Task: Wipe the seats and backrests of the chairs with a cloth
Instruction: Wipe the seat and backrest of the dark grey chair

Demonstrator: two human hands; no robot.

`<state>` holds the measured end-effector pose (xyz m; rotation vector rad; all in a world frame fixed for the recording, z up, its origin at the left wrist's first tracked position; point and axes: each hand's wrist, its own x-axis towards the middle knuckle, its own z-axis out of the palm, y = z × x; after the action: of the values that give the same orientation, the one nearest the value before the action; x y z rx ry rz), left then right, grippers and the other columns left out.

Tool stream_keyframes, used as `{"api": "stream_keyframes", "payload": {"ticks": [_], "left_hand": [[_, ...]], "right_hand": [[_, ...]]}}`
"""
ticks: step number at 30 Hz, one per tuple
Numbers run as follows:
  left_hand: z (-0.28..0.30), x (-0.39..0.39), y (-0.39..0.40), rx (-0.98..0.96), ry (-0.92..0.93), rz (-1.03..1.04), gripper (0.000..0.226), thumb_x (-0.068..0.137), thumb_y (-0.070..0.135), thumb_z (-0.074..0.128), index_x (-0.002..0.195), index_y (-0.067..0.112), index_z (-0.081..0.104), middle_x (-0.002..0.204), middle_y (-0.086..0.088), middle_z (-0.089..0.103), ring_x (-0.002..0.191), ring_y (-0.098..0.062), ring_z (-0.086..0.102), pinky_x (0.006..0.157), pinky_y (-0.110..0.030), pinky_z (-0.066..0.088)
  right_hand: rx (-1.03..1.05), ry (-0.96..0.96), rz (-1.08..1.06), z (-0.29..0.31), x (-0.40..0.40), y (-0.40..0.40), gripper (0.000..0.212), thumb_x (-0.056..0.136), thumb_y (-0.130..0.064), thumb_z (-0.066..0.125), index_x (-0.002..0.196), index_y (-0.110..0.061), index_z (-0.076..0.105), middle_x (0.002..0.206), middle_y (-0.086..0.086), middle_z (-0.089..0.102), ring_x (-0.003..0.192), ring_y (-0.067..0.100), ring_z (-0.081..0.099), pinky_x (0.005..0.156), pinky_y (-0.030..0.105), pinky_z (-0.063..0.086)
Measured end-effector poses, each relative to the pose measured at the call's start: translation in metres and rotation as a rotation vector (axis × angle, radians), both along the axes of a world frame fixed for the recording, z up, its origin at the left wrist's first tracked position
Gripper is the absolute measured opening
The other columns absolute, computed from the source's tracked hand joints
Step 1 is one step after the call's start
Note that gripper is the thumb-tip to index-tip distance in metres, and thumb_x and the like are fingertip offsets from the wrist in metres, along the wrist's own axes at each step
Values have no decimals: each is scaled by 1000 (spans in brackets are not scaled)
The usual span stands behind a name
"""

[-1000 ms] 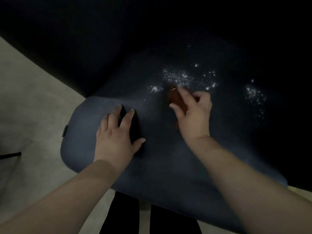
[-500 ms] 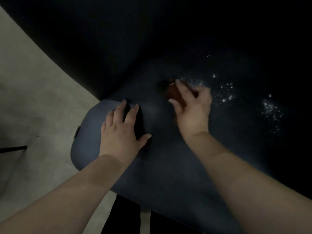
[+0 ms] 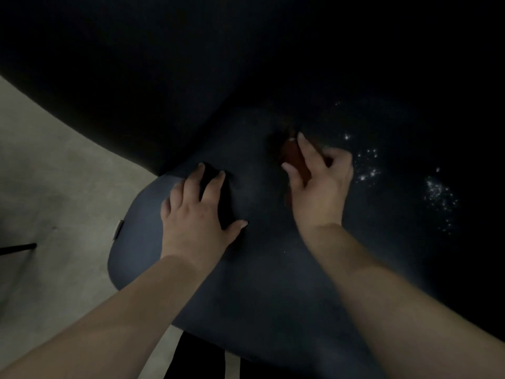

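Dim light, so detail's thin. Pale floor runs off to the left of my left hand, w/ a thin dark bar lying on it further left, low down. Small pale tag sticks out at the seat edge just left of my left wrist. Beyond both hands the dark backrest rises, nearly black. White specks are scattered on the fabric just right of my right hand, and another patch sits further right, well apart from it. Nothing lies between the two hands but bare seat, dark blue, directly under them.

My left hand is flat on the seat near its left edge, fingers straight and spread, thumb out to the right, holding nothing, just pressing down. My right hand has its fingers curled round a reddish-brown cloth, thumb on the near side, index stretched over the top. Cloth is bunched and pressed on the seat near where it meets the backrest.
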<state>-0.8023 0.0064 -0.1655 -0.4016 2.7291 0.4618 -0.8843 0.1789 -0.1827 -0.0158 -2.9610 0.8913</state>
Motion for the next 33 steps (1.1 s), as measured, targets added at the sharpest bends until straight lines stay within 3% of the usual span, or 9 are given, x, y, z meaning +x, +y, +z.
{"api": "stream_keyframes", "payload": {"ticks": [3,6,12,16,20,24,26,30,33], "left_hand": [[0,-7,1,-2,-13,0,95,71,66,64,149,32,24,157,0,16,137,-29,21,112,-48,22],[0,-12,3,1,-13,-3,95,71,67,62,150,32,22,157,0,14,137,-27,20,113,-46,22],[0,-17,3,25,-6,-11,94,72,67,62,150,33,21,157,1,13,138,-24,17,115,-45,20],[1,-17,3,46,-21,-11,92,74,66,60,149,35,18,157,4,8,137,-21,11,115,-42,18],[0,-15,6,51,-7,-9,89,75,67,59,148,35,19,154,3,11,135,-21,11,115,-43,19],[-2,-15,6,45,7,2,91,74,67,59,149,33,20,155,3,13,136,-22,16,114,-44,20],[-3,-14,7,44,4,-1,92,74,67,59,149,34,19,155,4,12,136,-21,16,114,-43,20],[-2,-15,9,34,5,11,90,73,66,60,148,33,24,154,4,16,135,-20,17,113,-43,22],[-1,-16,13,36,19,4,88,74,64,61,148,30,27,154,1,19,134,-22,20,112,-46,25]], "right_hand": [[-16,-38,108,6,32,-6,53,85,-28,74,135,-31,57,120,17,44,107,33,43,98,47,45],[6,-25,302,6,15,-13,51,82,-29,77,131,-26,61,116,19,48,106,36,48,94,49,48],[-1,0,14,-1,-32,-2,51,87,-33,71,135,-28,57,121,16,43,110,32,42,98,32,37],[35,12,314,5,-12,-25,48,82,-31,76,129,-27,63,116,19,50,102,38,48,89,49,48],[65,16,482,0,-55,-52,46,83,-29,74,127,-26,65,120,20,53,102,40,49,86,48,46],[80,-27,108,-9,-92,-36,46,90,-37,66,134,-31,58,131,15,44,117,35,41,98,40,40],[56,-32,-12,-6,-81,-24,47,89,-35,67,135,-31,57,129,14,42,116,32,40,100,43,41],[4,-14,322,3,-30,-28,46,83,-26,75,128,-25,64,118,19,49,104,37,47,89,50,48],[39,-21,438,0,-52,-36,44,84,-30,74,127,-24,65,121,20,50,107,39,47,92,51,45]]}}
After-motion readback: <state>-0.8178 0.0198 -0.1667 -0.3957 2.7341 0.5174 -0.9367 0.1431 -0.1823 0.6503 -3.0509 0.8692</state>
